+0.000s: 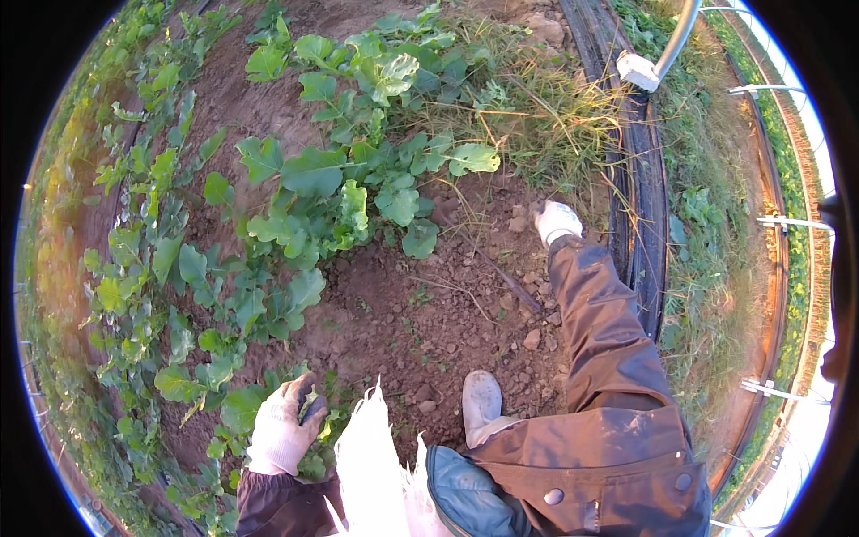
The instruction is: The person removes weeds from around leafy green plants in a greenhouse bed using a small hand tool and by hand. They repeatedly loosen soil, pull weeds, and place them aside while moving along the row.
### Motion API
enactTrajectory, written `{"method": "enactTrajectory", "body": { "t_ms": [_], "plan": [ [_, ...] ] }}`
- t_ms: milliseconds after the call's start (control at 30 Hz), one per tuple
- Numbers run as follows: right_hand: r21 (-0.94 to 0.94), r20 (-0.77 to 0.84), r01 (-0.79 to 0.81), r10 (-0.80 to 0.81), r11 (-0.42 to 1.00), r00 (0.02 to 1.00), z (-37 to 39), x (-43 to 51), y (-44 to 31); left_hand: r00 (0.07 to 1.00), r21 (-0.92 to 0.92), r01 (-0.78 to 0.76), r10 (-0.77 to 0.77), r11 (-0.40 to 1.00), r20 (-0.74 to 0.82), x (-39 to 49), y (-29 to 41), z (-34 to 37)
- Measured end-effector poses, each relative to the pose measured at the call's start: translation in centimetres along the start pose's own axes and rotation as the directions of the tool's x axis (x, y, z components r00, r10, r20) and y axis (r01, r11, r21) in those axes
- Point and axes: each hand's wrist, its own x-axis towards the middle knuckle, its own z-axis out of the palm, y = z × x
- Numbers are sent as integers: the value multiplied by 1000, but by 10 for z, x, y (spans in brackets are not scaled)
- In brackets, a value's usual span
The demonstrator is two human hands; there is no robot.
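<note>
My left hand (287, 424), in a pale knit work glove with dirty fingertips, is low on the left among leafy green plants (243, 407). Its fingers curl around a small bit of green leaf. My right hand (557, 220), in a white glove, reaches out over the reddish-brown soil (470, 302) beside the grass clump; its fingers are mostly hidden from above, so whether it holds something cannot be told. Lobed green leaves (315, 172) grow in a row between and beyond the two hands.
Tall grass (557, 127) grows by a black plastic strip (637, 201) at right. A metal hoop (679, 37) stands in a white block (638, 71). A light boot (481, 403) is on the soil. A thin stick (507, 282) lies near several clods.
</note>
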Motion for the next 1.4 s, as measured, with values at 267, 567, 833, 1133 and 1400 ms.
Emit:
{"method": "enactTrajectory", "body": {
  "t_ms": [267, 567, 833, 1133, 1400],
  "plan": [
    [181, -209, 101, -62, 978, 976, -8, -96, 34, 1000, -54, 23, -23, 998, -12, -2, -1, -6],
    [-128, 75, 227, -219, 966, 973, 60, -186, 22, 998, -7, -61, 61, 998, -28, -13, 5, -4],
    [205, 335, 37, -106, 978, 936, 34, -137, -49, 997, 55, -62, 64, 997, -42, -25, 5, -3],
    [300, 190, 206, -269, 932, 944, 39, -116, -92, 997, 89, -62, 65, 994, -38, -29, 6, -4],
    [835, 42, 26, -110, 549, 993, 74, -153, 12, 984, 46, -130, 135, 990, -115, -35, 5, -9]
  ]
}}
